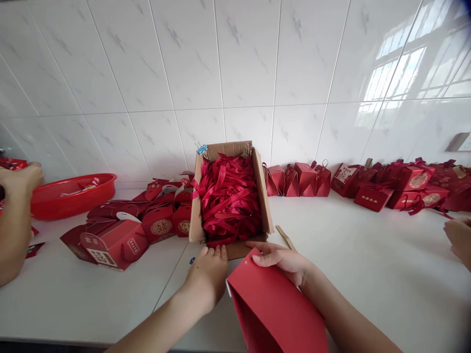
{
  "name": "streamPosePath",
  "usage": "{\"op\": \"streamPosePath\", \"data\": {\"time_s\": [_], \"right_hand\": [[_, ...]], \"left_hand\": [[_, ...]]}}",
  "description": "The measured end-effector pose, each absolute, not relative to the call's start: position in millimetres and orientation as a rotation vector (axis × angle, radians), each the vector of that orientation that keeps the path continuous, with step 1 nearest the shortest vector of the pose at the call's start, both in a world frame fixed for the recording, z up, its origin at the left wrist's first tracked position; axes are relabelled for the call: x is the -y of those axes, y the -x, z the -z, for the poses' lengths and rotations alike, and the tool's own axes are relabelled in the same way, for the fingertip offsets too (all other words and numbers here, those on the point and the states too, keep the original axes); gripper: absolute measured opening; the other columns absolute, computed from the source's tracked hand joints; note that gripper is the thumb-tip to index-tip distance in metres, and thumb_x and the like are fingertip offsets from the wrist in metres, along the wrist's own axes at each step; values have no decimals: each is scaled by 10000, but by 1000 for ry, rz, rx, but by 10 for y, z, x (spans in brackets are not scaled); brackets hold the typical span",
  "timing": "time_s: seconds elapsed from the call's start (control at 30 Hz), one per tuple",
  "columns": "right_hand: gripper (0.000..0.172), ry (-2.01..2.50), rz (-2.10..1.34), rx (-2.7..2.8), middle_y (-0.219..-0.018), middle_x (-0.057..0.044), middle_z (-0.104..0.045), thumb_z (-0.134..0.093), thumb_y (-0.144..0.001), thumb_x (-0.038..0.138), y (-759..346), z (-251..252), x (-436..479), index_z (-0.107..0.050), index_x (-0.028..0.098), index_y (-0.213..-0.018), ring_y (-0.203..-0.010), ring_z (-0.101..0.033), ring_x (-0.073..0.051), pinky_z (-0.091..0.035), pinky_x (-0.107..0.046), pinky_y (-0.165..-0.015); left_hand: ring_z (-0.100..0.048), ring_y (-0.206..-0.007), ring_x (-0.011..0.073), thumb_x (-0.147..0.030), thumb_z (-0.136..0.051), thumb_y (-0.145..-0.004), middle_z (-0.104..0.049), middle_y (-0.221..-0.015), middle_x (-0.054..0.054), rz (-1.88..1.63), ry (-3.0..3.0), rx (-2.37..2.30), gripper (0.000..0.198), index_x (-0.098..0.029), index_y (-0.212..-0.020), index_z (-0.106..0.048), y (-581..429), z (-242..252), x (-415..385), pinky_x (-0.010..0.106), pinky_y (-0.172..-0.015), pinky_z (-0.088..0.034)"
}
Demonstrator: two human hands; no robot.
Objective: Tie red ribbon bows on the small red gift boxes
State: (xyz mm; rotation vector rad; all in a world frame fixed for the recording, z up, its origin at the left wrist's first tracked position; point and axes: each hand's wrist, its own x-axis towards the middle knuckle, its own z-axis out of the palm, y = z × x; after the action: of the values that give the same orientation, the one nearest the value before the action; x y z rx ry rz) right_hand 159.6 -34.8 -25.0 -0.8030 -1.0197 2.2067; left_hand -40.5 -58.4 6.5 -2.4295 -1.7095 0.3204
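Observation:
My left hand (209,274) is at the front edge of a cardboard box (267,206), its fingers bent over the low front wall. Dark red ribbons (231,201) lie in a loose heap that fills this box. In my right hand (283,262) is a red paper gift box (275,304), pinched near its upper end between thumb and fingers. This gift box is tilted, with an open side toward me and a small hole near its top edge. My right fingertips are close to the cardboard box's front right corner.
Finished-looking red gift boxes (117,245) stand left, more (408,186) along the wall right. A red plastic basin (73,196) is at far left. A flat tan strip (285,238) lies by the cardboard box. Other people's hands (22,181) show at both sides of the white table (368,274).

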Motion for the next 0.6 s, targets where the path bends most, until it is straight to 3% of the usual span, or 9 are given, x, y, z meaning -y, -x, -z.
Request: {"op": "streamPosePath", "data": {"time_s": [0.1,0.17,0.2,0.27,0.33,0.37,0.43,0.53,0.6], "right_hand": [[1053,842,-2217,1064,-1065,-82,-681,-814,-632,236,-1539,265,355,-193,170,-1479,-884,-675,-204,-467,-390,-894],[1067,832,-2207,1071,-1161,-108,-645,-817,-620,228,-1519,259,367,-191,174,-1483,-915,-671,-217,-467,-397,-905],[1069,828,-2204,1066,-1207,-118,-622,-817,-617,228,-1515,251,374,-193,174,-1483,-930,-669,-222,-466,-397,-911],[1075,837,-2200,1058,-1277,-134,-578,-814,-615,234,-1514,233,386,-185,175,-1485,-939,-668,-225,-471,-394,-908],[1094,857,-2197,1058,-1329,-153,-534,-816,-607,236,-1513,215,393,-171,167,-1488,-941,-667,-227,-478,-385,-897],[1109,861,-2193,1061,-1346,-164,-515,-820,-599,238,-1511,208,393,-164,159,-1490,-942,-667,-232,-482,-381,-890],[1150,852,-2193,1066,-1362,-184,-495,-831,-583,243,-1502,201,390,-137,146,-1495,-943,-668,-242,-483,-378,-883],[1189,838,-2177,1055,-1354,-189,-504,-837,-572,259,-1479,202,382,-103,147,-1500,-945,-666,-252,-481,-386,-881],[1171,836,-2164,1044,-1342,-177,-520,-838,-568,262,-1462,209,377,-133,157,-1498,-968,-659,-259,-478,-385,-887]], "left_hand": [[-662,-957,251,-159,-508,-813,-734,-1006,104,-235,2503,1598,284,-185,-997,-723,428,-392,472,403,-950,-431],[-525,-1193,282,-208,-390,-891,-604,-1275,114,-75,2428,1583,394,-214,-1222,-602,399,-614,285,458,-1001,-372],[-351,-1334,335,-295,-433,-889,-427,-1445,141,35,2356,1576,498,-211,-1380,-439,372,-700,157,520,-1045,-298],[-2,-1406,460,-525,-699,-666,-82,-1572,159,188,2260,1484,1016,-250,-1491,-174,309,-792,-139,651,-1057,-155],[158,-1360,526,-602,-800,-452,94,-1567,177,56,2328,1510,1344,-265,-1501,-30,261,-775,-428,743,-996,-119],[129,-1358,542,-596,-818,-409,78,-1561,205,-43,2382,1546,1406,-254,-1499,1,248,-734,-545,750,-979,-148],[-122,-1351,543,-504,-843,-439,-149,-1506,292,-143,2447,1587,1377,-187,-1499,-23,244,-619,-689,703,-957,-276],[-409,-1238,439,-232,-720,-669,-448,-1329,259,-171,2497,1519,853,-141,-1416,-317,271,-468,-671,579,-936,-394],[-516,-1143,362,-78,-585,-719,-570,-1191,199,-239,2584,1414,502,-145,-1214,-533,296,-427,-562,471,-889,-457]]}}
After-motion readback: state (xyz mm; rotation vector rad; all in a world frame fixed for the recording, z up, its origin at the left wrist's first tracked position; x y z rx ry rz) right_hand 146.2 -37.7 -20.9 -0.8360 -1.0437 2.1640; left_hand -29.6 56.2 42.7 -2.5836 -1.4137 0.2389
